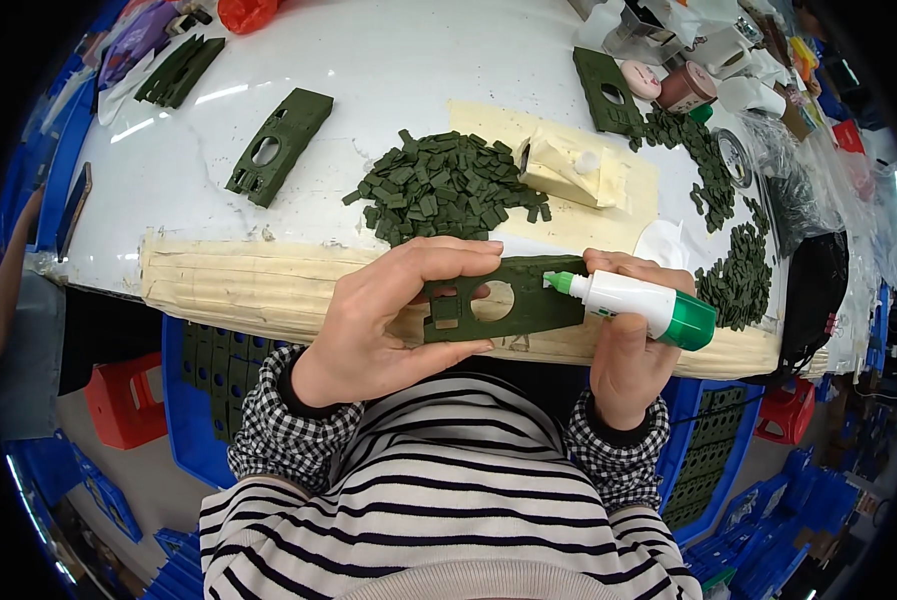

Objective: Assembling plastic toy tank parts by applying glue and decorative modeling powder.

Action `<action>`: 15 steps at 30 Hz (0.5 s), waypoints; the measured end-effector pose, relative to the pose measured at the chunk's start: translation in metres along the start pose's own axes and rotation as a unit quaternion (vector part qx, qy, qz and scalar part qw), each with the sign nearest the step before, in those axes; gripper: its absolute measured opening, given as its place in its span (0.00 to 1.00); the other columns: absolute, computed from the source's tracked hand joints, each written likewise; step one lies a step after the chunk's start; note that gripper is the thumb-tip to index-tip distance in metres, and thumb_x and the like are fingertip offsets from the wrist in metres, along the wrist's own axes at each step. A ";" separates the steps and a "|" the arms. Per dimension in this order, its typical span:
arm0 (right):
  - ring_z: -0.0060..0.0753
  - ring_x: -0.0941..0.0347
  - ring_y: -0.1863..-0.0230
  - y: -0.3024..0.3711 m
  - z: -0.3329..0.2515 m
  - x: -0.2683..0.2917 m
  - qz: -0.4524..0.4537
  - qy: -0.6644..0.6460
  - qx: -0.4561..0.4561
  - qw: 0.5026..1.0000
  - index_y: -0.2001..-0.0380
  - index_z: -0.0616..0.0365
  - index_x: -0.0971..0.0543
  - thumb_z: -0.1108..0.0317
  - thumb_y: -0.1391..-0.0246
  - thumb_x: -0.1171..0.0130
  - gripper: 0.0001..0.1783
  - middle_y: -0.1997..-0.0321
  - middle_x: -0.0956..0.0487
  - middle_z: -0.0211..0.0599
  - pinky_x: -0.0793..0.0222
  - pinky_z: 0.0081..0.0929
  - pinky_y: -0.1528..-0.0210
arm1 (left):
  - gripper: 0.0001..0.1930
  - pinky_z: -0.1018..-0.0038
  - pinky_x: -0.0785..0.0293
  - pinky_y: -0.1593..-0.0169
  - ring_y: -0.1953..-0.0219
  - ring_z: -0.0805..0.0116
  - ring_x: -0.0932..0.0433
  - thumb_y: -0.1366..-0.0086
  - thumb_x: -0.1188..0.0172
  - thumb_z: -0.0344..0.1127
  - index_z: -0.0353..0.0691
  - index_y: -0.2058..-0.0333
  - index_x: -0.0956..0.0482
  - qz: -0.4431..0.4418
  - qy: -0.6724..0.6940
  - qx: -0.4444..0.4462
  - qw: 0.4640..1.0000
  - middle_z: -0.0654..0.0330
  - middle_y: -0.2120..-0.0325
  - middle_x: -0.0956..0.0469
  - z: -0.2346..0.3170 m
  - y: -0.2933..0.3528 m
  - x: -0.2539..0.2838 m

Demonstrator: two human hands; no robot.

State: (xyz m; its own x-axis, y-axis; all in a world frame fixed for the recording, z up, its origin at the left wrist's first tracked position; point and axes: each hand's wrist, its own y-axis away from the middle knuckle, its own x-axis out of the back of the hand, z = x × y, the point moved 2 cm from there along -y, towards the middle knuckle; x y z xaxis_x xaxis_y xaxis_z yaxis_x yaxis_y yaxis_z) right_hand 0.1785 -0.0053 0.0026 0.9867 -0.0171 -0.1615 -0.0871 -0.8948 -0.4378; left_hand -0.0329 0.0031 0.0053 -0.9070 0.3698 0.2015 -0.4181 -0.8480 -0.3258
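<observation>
My left hand (388, 320) grips a dark green flat plastic plate (513, 300) with a round hole, holding it over the table's near edge. My right hand (623, 350) holds a white glue bottle (638, 305) with a green cap end; its green nozzle touches the plate's right end. A heap of small dark green plastic pieces (438, 185) lies on the white table (388, 70) just beyond my hands.
Another green holed plate (278, 145) lies at left, one more (608, 90) at back right. More small green pieces (733, 270) spread along the right. A cream packet (568, 165) sits on cream paper. Blue crates (193, 400) with green parts and red stools (118, 400) stand below.
</observation>
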 end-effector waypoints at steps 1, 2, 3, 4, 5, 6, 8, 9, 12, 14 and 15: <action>0.44 0.26 0.54 0.000 0.000 0.000 -0.002 0.000 0.000 1.000 0.58 0.66 0.31 0.61 0.49 0.36 0.23 0.60 0.23 0.52 0.30 0.37 0.50 | 0.27 0.73 0.23 0.51 0.54 0.66 0.24 0.52 0.32 0.21 0.30 0.51 0.30 0.001 -0.002 -0.002 1.000 0.46 0.49 0.31 0.000 0.000 0.000; 0.44 0.26 0.54 0.000 0.000 0.000 -0.002 0.001 0.001 1.000 0.58 0.66 0.31 0.61 0.49 0.36 0.23 0.60 0.23 0.52 0.30 0.36 0.50 | 0.27 0.73 0.23 0.51 0.54 0.66 0.24 0.52 0.32 0.21 0.30 0.51 0.30 0.001 -0.004 -0.004 1.000 0.46 0.49 0.31 0.000 0.000 0.000; 0.45 0.26 0.54 0.000 0.000 0.000 -0.003 0.001 0.002 1.000 0.58 0.66 0.31 0.61 0.49 0.36 0.23 0.60 0.23 0.52 0.30 0.36 0.50 | 0.27 0.73 0.23 0.51 0.54 0.66 0.24 0.52 0.32 0.21 0.30 0.51 0.30 0.000 -0.002 -0.001 1.000 0.46 0.49 0.31 0.000 0.000 0.000; 0.45 0.26 0.54 0.000 0.000 0.000 -0.003 0.002 0.004 1.000 0.58 0.66 0.31 0.61 0.49 0.36 0.23 0.60 0.23 0.52 0.30 0.36 0.50 | 0.27 0.73 0.23 0.51 0.54 0.66 0.24 0.52 0.32 0.21 0.30 0.51 0.30 0.000 0.000 0.002 1.000 0.46 0.49 0.31 0.000 0.000 0.000; 0.45 0.26 0.54 0.000 0.000 0.001 -0.003 0.002 0.005 1.000 0.58 0.66 0.31 0.61 0.49 0.36 0.23 0.60 0.23 0.52 0.30 0.36 0.50 | 0.27 0.73 0.23 0.51 0.54 0.66 0.24 0.52 0.32 0.21 0.30 0.51 0.30 0.000 0.001 0.005 1.000 0.46 0.49 0.31 0.001 0.000 0.000; 0.45 0.26 0.54 0.000 0.001 0.001 -0.004 0.003 0.006 1.000 0.58 0.66 0.31 0.61 0.49 0.36 0.23 0.60 0.23 0.52 0.30 0.36 0.50 | 0.27 0.73 0.23 0.51 0.54 0.66 0.24 0.52 0.32 0.21 0.30 0.51 0.30 -0.001 -0.001 0.006 1.000 0.46 0.49 0.31 0.000 0.001 0.000; 0.45 0.26 0.54 0.000 0.001 0.001 -0.005 0.004 0.008 1.000 0.58 0.66 0.31 0.61 0.49 0.36 0.23 0.60 0.23 0.52 0.30 0.37 0.50 | 0.27 0.73 0.23 0.51 0.54 0.66 0.24 0.52 0.32 0.21 0.30 0.51 0.30 -0.003 -0.006 0.007 1.000 0.45 0.49 0.31 0.000 0.001 0.000; 0.45 0.26 0.54 0.000 0.001 0.001 -0.005 0.003 0.008 1.000 0.59 0.66 0.31 0.61 0.49 0.36 0.23 0.60 0.23 0.52 0.30 0.37 0.50 | 0.27 0.73 0.23 0.51 0.54 0.66 0.24 0.52 0.31 0.21 0.30 0.51 0.30 -0.003 -0.007 0.005 1.000 0.45 0.49 0.31 0.001 0.001 0.000; 0.46 0.26 0.54 -0.001 0.000 0.001 -0.007 0.004 0.009 1.000 0.59 0.66 0.31 0.61 0.49 0.36 0.23 0.60 0.23 0.52 0.30 0.37 0.50 | 0.27 0.73 0.23 0.51 0.55 0.65 0.24 0.52 0.31 0.22 0.30 0.51 0.30 -0.004 -0.008 0.001 1.000 0.45 0.49 0.31 0.000 0.001 0.001; 0.46 0.26 0.54 -0.001 0.000 0.001 -0.007 0.007 0.010 1.000 0.59 0.66 0.31 0.61 0.49 0.36 0.23 0.60 0.23 0.52 0.30 0.37 0.50 | 0.28 0.73 0.23 0.51 0.55 0.65 0.24 0.52 0.31 0.22 0.30 0.51 0.31 -0.004 -0.005 0.002 1.000 0.45 0.49 0.31 0.000 0.000 0.001; 0.46 0.26 0.54 -0.001 0.000 0.001 -0.007 0.007 0.010 1.000 0.59 0.67 0.31 0.61 0.49 0.36 0.23 0.60 0.23 0.52 0.30 0.37 0.50 | 0.28 0.73 0.23 0.51 0.55 0.65 0.24 0.52 0.31 0.22 0.30 0.51 0.31 -0.004 -0.003 0.003 1.000 0.45 0.49 0.31 0.000 0.000 0.001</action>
State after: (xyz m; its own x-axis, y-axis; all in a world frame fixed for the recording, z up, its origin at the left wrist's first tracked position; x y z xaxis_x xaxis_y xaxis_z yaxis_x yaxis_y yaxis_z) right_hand 0.1795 -0.0046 0.0030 0.9898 -0.0112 -0.1422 -0.0757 -0.8864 -0.4568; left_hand -0.0335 0.0029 0.0055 -0.9037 0.3733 0.2098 -0.4241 -0.8475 -0.3190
